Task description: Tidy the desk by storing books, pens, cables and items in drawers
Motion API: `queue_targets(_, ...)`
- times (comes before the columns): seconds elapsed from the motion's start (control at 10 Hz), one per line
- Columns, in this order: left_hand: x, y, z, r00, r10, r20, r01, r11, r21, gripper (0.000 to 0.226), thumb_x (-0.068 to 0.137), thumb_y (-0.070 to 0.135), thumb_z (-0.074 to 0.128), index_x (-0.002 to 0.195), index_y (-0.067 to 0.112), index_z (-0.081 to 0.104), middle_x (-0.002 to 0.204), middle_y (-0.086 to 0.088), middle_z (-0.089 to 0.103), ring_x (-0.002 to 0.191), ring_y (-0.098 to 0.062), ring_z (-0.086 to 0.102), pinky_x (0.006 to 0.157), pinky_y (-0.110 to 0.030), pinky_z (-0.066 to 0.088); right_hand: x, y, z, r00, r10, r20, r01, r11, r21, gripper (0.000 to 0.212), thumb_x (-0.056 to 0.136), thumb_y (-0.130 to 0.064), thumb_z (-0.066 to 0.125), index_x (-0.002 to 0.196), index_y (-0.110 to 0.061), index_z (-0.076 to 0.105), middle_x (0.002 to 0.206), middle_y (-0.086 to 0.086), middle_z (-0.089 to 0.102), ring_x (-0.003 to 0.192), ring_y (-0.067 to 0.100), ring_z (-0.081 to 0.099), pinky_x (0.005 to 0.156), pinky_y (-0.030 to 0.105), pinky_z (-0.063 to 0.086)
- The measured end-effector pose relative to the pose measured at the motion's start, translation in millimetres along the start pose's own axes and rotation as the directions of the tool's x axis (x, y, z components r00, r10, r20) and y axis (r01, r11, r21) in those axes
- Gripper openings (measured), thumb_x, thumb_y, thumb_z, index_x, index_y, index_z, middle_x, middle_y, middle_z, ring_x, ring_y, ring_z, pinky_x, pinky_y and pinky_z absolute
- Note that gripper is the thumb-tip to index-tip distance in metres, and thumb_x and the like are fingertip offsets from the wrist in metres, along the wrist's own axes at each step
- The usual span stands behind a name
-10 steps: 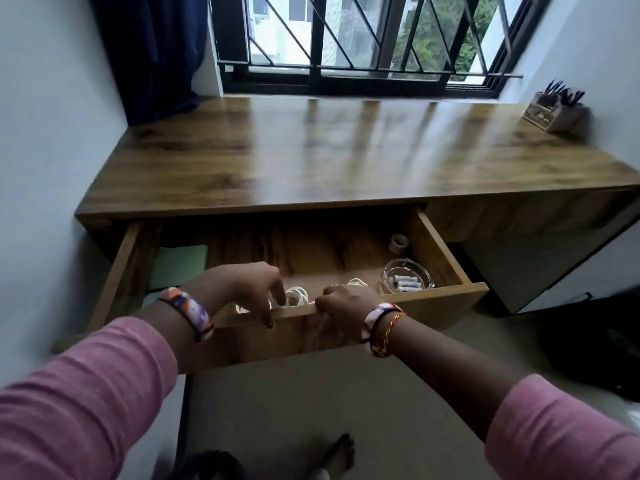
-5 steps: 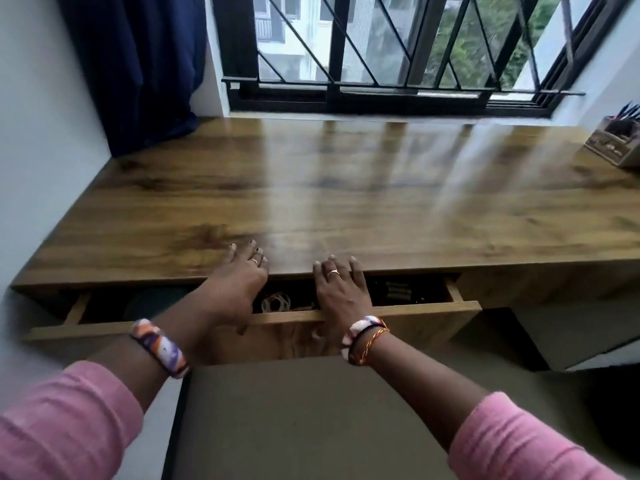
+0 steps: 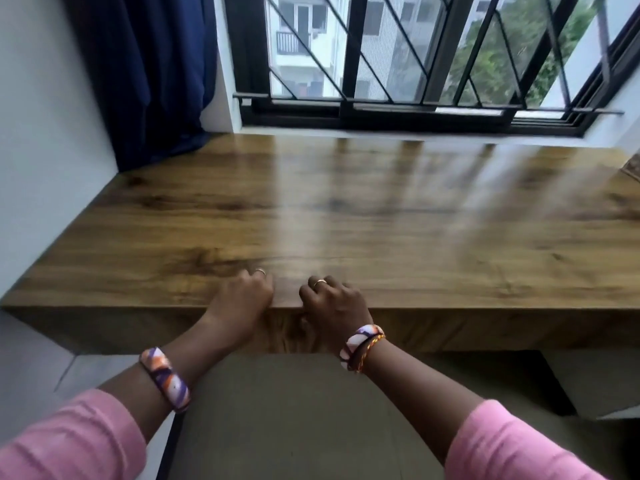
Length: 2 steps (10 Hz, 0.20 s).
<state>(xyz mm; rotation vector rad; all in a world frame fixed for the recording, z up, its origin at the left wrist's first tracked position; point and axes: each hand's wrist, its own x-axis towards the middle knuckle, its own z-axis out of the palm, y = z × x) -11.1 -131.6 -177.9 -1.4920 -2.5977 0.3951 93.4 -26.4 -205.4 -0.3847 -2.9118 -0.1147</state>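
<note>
So the drawer front [image 3: 287, 332] is sitting flush under the front edge of the desk [image 3: 381, 216], no gap I can see. Its long axis runs left to right along that edge, face pointing toward me. Whatever's inside is completely hidden, and I honestly can't pick out where the drawer ends on either side, the wood grain just blends into the rest of the front panel.

Left hand [image 3: 239, 303] and right hand [image 3: 334, 306] are both against the middle of that front, just beside each other with a small gap. Fingers on both are curled, knuckles up by the desk's edge, not wrapped around anything, more like pressed on the wood. The fingertips themselves are tucked out of view, so exactly how they touch I can't tell. Ring visible on each hand, patterned bangle [image 3: 166, 379] on the left wrist, another plus a thread band on the right, pink sleeves at the bottom.

Further out: bare desktop with some blur, a navy curtain [image 3: 149, 74] back left, barred window [image 3: 426, 53] behind. Something wooden is cut off at the far right edge, can't make it out.
</note>
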Motion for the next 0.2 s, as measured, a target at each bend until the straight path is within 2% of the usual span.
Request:
queue_targets(0.1,20.5,8.8,-38.0,0.995,-0.015,0.098,0.030,0.987,-0.155,0.021,0.086,0.029,0.058,0.104,0.019,0.061,0.114,-0.003,0.061,0.106,-0.024,0.060,0.078,-0.031,0.046,4.4,27.8,-27.4,0.996,0.008,-0.091,0.002,0.994,0.111,0.016,0.078,-0.031,0.064,0.079,-0.016,0.063,0.082,0.004,0.066,0.072,0.031,0.063,0.051,0.028,0.036)
queue_targets(0.2,45.4,26.8,-91.3,0.975,-0.019,-0.222,-0.070,0.919,-0.387,0.023,0.087,0.034,0.055,0.108,0.028,0.060,0.112,0.005,0.062,0.107,-0.023,0.059,0.079,-0.029,0.044,7.9,60.9,-76.3,0.872,0.177,-0.456,-0.049,0.959,0.279,0.012,0.081,-0.025,0.059,0.075,-0.017,0.065,0.072,-0.001,0.068,0.062,0.027,0.064,0.050,0.027,0.044)
